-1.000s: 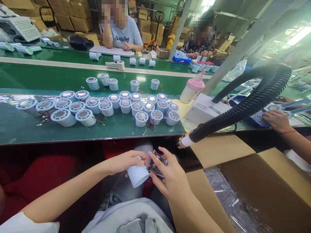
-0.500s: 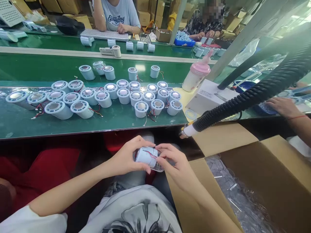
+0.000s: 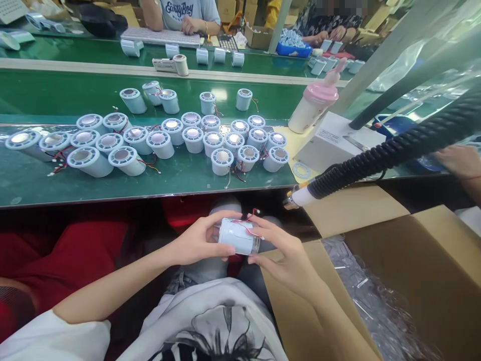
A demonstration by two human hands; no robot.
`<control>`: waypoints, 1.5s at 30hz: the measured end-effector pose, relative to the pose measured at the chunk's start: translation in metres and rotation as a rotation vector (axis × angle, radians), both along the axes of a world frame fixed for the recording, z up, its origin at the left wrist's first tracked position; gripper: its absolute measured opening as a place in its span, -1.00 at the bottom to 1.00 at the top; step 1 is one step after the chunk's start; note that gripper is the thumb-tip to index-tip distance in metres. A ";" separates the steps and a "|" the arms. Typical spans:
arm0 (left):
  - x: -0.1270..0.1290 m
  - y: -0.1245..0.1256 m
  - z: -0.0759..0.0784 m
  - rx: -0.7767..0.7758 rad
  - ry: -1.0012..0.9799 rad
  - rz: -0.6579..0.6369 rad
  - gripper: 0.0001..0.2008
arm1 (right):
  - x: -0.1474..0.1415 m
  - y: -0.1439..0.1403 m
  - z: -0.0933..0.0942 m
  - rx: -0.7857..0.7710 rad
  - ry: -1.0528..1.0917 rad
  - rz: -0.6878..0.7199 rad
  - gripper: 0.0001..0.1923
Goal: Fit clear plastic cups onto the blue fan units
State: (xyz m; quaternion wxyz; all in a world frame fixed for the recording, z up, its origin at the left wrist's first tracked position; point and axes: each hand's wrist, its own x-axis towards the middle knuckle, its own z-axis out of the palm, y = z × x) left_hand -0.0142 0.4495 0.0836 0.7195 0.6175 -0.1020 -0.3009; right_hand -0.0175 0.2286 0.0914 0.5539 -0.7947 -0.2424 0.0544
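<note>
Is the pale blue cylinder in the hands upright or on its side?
On its side: the pale blue cylinder lies horizontal between left hand and right hand.

Bright overhead light, belt glare, edges warped.

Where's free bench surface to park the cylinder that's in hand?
Bare green strip along the near table edge, in front of the cylinder cluster. More on the far belt, left of the loose cylinders. Crowded: mid-bench cluster, and right by the pink-capped bottle and white box.
</note>
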 end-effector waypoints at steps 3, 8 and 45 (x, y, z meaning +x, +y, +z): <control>-0.001 0.002 0.003 0.038 -0.011 -0.027 -0.31 | -0.004 -0.002 -0.001 -0.067 -0.106 0.018 -0.56; 0.000 0.005 0.009 0.147 -0.247 -0.063 -0.27 | -0.006 -0.004 -0.001 -0.029 0.003 0.055 -0.50; 0.079 -0.060 -0.024 0.022 -0.195 -0.176 -0.69 | 0.010 -0.030 -0.081 0.569 0.308 -0.332 -0.48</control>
